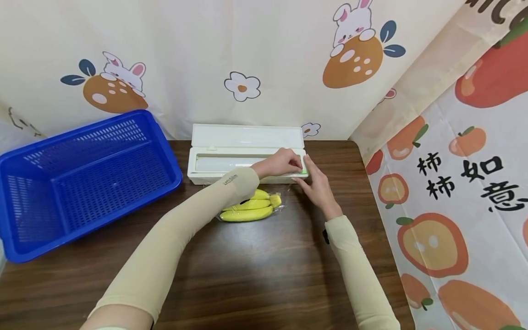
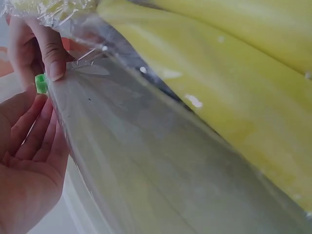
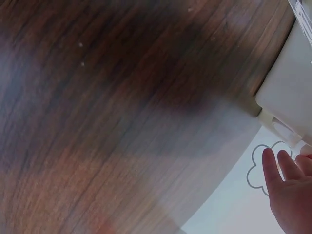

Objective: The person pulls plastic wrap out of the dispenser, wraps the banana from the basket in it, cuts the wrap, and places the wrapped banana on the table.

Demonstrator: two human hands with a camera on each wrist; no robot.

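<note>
A white cling film dispenser (image 1: 247, 176) with its lid raised stands at the table's back, a pale roll inside. My left hand (image 1: 280, 162) reaches over its right end and pinches a small green slider (image 2: 41, 84) between thumb and fingers. My right hand (image 1: 316, 185) holds the box's right end, its thumb at the front corner and on the film edge. Clear film (image 2: 126, 126) lies along the box edge. In front are yellow bananas (image 1: 247, 214) covered in clear film, partly behind my left forearm. The right wrist view shows fingers at its lower right edge; whose hand is unclear.
A blue plastic basket (image 1: 99, 172) stands to the left. The dark wooden table (image 1: 255, 275) stretches in front of the bananas. Printed cloth (image 1: 185, 55) hangs right behind the box, and another fruit-patterned cloth (image 1: 486, 238) lines the right side.
</note>
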